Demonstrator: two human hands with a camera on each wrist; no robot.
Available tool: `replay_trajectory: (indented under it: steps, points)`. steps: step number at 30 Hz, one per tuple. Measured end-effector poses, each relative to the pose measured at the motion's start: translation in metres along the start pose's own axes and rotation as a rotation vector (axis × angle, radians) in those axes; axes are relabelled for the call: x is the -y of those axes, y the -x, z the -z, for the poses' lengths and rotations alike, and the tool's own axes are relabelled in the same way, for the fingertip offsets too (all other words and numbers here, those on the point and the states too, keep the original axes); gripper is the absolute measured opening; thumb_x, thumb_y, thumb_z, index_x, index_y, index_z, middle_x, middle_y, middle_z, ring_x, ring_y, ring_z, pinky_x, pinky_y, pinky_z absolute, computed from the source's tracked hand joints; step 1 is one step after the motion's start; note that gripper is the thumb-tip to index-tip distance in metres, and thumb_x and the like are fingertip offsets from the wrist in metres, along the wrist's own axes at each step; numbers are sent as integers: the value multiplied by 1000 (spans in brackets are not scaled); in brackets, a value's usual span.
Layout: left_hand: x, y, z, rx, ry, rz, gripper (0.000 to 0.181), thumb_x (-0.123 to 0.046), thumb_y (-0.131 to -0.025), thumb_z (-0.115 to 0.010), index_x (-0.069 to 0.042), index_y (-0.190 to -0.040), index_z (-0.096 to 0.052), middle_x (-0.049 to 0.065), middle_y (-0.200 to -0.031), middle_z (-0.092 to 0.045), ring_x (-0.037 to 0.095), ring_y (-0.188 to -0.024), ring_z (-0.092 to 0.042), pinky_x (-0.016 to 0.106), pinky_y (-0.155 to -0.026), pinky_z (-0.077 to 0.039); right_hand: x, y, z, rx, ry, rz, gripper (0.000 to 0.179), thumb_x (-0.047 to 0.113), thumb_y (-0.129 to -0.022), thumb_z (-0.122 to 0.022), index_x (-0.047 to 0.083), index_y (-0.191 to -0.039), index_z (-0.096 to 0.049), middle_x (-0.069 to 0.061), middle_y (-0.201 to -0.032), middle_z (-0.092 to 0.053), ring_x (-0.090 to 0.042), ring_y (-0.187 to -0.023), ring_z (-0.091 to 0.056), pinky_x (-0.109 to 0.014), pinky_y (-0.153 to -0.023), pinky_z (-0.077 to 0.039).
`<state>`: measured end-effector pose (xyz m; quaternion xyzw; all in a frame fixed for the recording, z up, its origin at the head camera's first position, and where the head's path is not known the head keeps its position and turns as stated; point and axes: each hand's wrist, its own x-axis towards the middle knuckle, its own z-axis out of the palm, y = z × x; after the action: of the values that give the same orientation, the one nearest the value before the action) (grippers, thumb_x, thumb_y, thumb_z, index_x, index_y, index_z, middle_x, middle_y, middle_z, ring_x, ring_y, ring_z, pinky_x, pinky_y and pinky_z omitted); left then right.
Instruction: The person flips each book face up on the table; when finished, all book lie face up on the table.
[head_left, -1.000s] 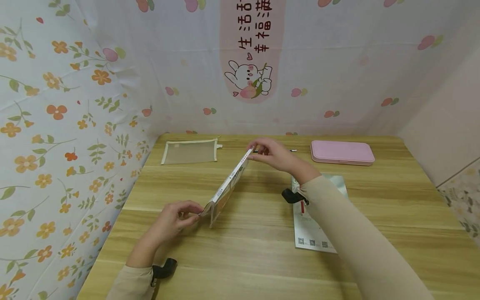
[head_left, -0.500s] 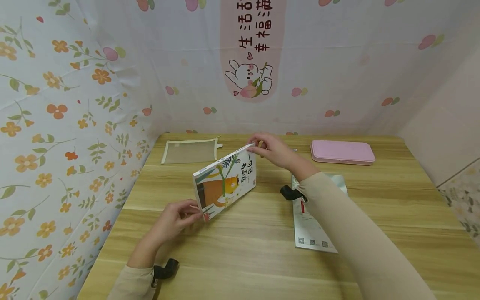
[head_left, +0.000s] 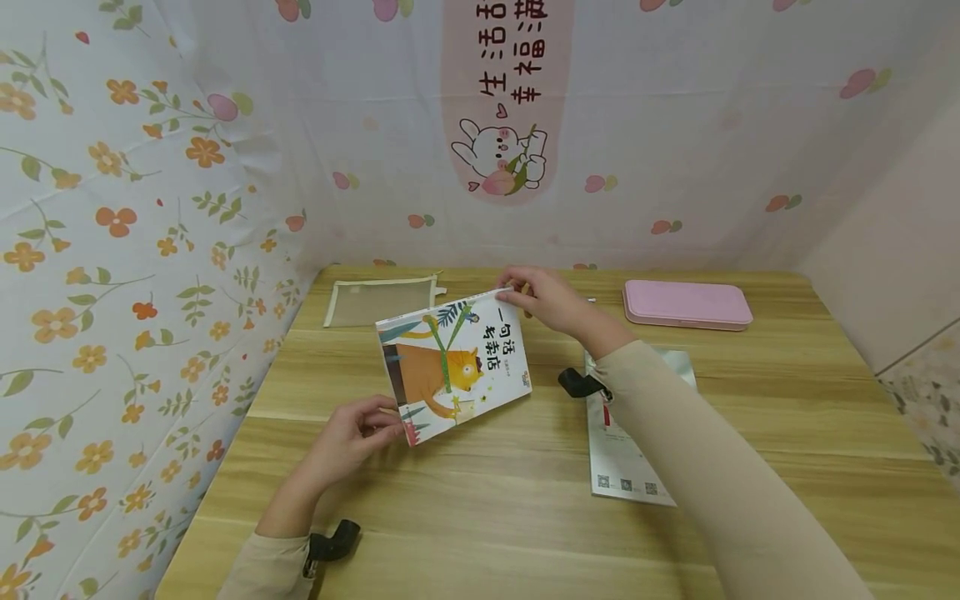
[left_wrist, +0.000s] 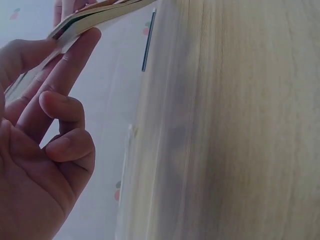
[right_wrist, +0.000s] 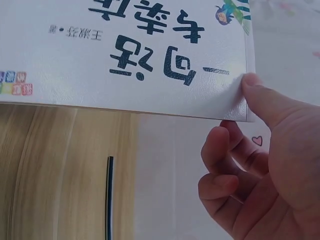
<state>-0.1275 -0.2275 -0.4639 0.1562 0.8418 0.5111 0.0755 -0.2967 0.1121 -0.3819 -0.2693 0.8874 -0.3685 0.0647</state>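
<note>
A picture book (head_left: 453, 367) with an orange animal on its white cover is held tilted above the table, cover facing me. My left hand (head_left: 358, 435) pinches its lower left corner; in the left wrist view the thumb lies on one side and the straighter fingers (left_wrist: 75, 60) behind, with the page edges showing. At the far upper corner, my right hand (head_left: 551, 302) pinches the book between thumb and fingers. The right wrist view shows that thumb at the spine edge of the cover (right_wrist: 150, 75), upside down there.
Behind the book lies a beige-edged mesh pouch (head_left: 382, 302). A pink pencil case (head_left: 686, 303) sits at the back right. A silvery-grey booklet (head_left: 626, 450) lies partly under my right forearm. A dark pencil (right_wrist: 109, 200) lies at the table's back.
The book has turned from edge-on, spine up, to showing its front cover, and has leaned back. Both hands keep their grip and have barely moved.
</note>
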Motion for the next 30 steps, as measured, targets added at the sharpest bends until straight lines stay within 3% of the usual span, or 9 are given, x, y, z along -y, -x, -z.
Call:
replay_trajectory:
  steps: [5,12,18,23,30]
  points:
    - [-1,1,1,24,53,28,25,-8,-98,-68,3,-121,-65,17,-102,-79,12,-84,-70,23,-68,-49,-2,-1,-1,19,9,-31,18,29,-106,-59,17,-117,-65,-8,-96,-62,-42,-78,-62,-34,-62,-46]
    - [1,2,0,28,41,71,31,-12,-96,-72,3,-123,-64,13,-100,-80,5,-82,-65,22,-72,-47,-6,-2,-5,60,14,-68,15,29,-107,-58,18,-115,-64,-12,-94,-62,-28,-67,-58,-32,-58,-41]
    - [-2,4,-2,-3,22,97,31,-16,-93,-78,-1,-117,-67,10,-96,-80,8,-74,-62,22,-66,-44,-12,-5,-10,87,10,-62,14,25,-106,-60,17,-116,-64,-13,-92,-60,-33,-70,-58,-32,-60,-40]
    - [-2,3,-5,-58,-24,125,31,-22,-88,-83,-6,-111,-71,5,-89,-81,6,-60,-53,22,-56,-40,-18,-9,-17,107,58,-50,18,22,-103,-66,15,-119,-64,-9,-94,-61,-22,-74,-56,-32,-66,-44]
    - [-1,3,-11,-146,-121,171,31,-23,-83,-87,-11,-107,-73,-2,-87,-81,6,-70,-60,21,-64,-44,-30,-13,-28,143,132,-17,24,22,-100,-70,15,-122,-64,-8,-98,-63,-24,-81,-59,-34,-74,-49]
